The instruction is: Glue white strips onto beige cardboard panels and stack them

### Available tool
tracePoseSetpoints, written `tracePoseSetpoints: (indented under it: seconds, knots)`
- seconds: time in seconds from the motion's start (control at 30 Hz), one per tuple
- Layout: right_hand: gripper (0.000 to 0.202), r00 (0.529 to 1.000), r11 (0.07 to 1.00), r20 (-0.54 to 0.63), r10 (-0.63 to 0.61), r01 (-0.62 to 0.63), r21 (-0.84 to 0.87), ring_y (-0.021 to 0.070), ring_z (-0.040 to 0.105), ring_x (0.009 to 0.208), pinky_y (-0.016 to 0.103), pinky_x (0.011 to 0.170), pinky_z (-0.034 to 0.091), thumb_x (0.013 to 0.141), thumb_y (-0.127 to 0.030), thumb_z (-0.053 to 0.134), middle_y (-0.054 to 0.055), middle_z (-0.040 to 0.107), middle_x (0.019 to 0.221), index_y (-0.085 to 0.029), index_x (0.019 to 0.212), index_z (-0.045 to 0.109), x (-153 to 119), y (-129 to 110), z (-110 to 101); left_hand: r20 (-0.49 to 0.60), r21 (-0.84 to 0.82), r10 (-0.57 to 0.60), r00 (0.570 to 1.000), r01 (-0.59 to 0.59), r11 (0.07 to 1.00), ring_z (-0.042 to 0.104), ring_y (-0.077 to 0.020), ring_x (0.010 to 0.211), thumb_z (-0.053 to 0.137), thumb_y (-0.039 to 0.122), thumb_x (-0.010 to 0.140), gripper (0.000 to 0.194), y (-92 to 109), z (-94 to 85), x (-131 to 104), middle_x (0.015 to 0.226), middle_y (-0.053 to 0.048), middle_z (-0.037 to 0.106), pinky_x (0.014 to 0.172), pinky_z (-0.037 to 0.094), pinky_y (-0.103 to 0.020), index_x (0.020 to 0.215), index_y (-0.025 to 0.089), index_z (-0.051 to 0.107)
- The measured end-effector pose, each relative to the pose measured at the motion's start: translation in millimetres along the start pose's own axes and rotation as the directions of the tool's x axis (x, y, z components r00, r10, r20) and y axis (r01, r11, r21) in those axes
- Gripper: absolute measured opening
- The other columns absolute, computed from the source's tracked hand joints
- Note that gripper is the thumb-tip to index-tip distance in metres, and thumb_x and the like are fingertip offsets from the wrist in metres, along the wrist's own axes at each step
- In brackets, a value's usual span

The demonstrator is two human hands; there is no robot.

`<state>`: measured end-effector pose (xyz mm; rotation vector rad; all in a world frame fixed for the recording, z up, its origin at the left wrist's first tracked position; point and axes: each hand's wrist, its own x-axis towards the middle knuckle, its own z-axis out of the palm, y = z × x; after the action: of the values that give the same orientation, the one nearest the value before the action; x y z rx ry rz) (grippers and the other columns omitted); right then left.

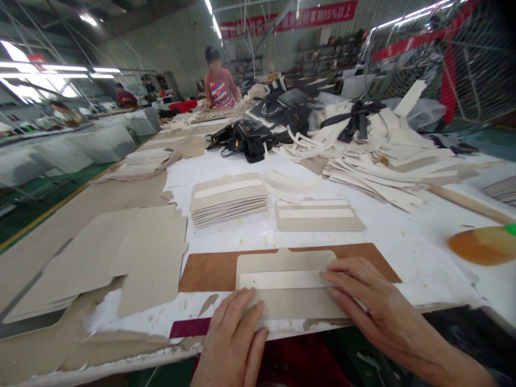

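A beige panel (288, 306) with rounded top corners and a small tab lies in front of me, partly over a brown flat strip (209, 271). Across the panel runs a white strip (282, 280). My left hand (236, 333) rests with fingers stretched out at the panel's left edge, fingertips by the strip's left end. My right hand (363, 295) reaches in from the right, its extended fingers touching the strip's right end and the panel. Neither hand is wrapped round anything. A purple piece (189, 328) lies beside my left hand.
Behind the panel stand a stack of similar panels (229, 207) and a single panel (318, 220). Larger beige sheets (151, 252) lie left. An amber bottle-like object (479, 246) is at right. Black bag parts (250, 137) and pale strips (374, 177) pile up farther back. A person (220, 86) stands beyond.
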<state>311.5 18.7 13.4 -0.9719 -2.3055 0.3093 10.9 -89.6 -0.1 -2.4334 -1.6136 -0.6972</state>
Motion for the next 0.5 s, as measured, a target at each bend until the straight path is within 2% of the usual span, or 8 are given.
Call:
tracePoseSetpoints:
  seconds: [0.1,0.2,0.27,0.33,0.4,0.5]
  knots:
    - [0.047,0.972,0.990,0.193,-0.135,0.124,0.069,0.0232,0.070,0.100,0.038,0.087,0.063,0.094,-0.004,0.045,0.011,0.072,0.116,-0.025,0.129,0.070,23.0,-16.0,14.4,0.083,-0.068,0.096,0.992,-0.090,0.994,0.064,-0.0286,0.124,0.050,0.020,0.101,0.035,16.4,6.7,23.6,0.133,-0.014,0.069,0.105,0.059,-0.045,0.134,0.016,0.061]
    - [0.055,0.934,0.981,0.302,-0.190,0.194,0.020,0.0265,0.067,0.103,0.044,0.091,0.061,0.083,0.002,0.048,0.014,0.071,0.116,-0.019,0.130,0.069,37.0,-21.7,36.1,0.176,-0.118,0.034,0.984,-0.013,0.993,0.066,-0.0291,0.114,0.052,0.020,0.100,0.034,26.5,16.7,36.9,0.127,-0.013,0.069,0.101,0.060,-0.048,0.132,0.017,0.061]
    - [0.048,0.932,0.981,0.316,-0.180,0.195,-0.018,0.0288,0.066,0.103,0.047,0.091,0.060,0.081,0.002,0.050,0.015,0.071,0.113,-0.016,0.121,0.071,41.9,-21.5,39.1,0.199,-0.144,-0.015,0.980,0.045,0.989,0.065,-0.0292,0.110,0.055,0.021,0.099,0.030,28.6,21.4,38.4,0.123,-0.012,0.069,0.099,0.060,-0.049,0.128,0.019,0.062]
    - [0.031,0.931,0.985,0.320,-0.174,0.170,0.043,0.0265,0.066,0.092,0.043,0.081,0.059,0.084,0.000,0.050,0.011,0.071,0.099,-0.020,0.096,0.070,44.2,-19.0,25.2,0.187,-0.179,-0.041,0.981,0.075,0.981,0.064,-0.0286,0.108,0.058,0.022,0.098,0.025,28.2,23.1,36.7,0.120,-0.011,0.068,0.098,0.060,-0.049,0.123,0.020,0.062]
    - [0.029,0.927,0.976,0.337,-0.168,0.108,0.190,0.0215,0.064,0.076,0.034,0.067,0.055,0.089,-0.004,0.044,0.005,0.066,0.079,-0.024,0.073,0.057,42.7,-12.6,-3.1,0.173,-0.221,-0.069,0.983,0.107,0.969,0.063,-0.0275,0.106,0.061,0.022,0.097,0.019,27.2,22.7,34.6,0.116,-0.010,0.067,0.096,0.060,-0.047,0.116,0.021,0.063]
    - [0.033,0.929,0.945,0.357,-0.092,-0.032,0.326,0.0196,0.064,0.065,0.031,0.059,0.052,0.099,-0.017,0.039,0.002,0.062,0.069,-0.027,0.071,0.051,27.4,8.2,-49.6,0.167,-0.245,-0.089,0.982,0.129,0.961,0.063,-0.0264,0.103,0.063,0.021,0.096,0.011,26.2,22.4,32.2,0.113,-0.009,0.067,0.094,0.060,-0.046,0.106,0.021,0.062]
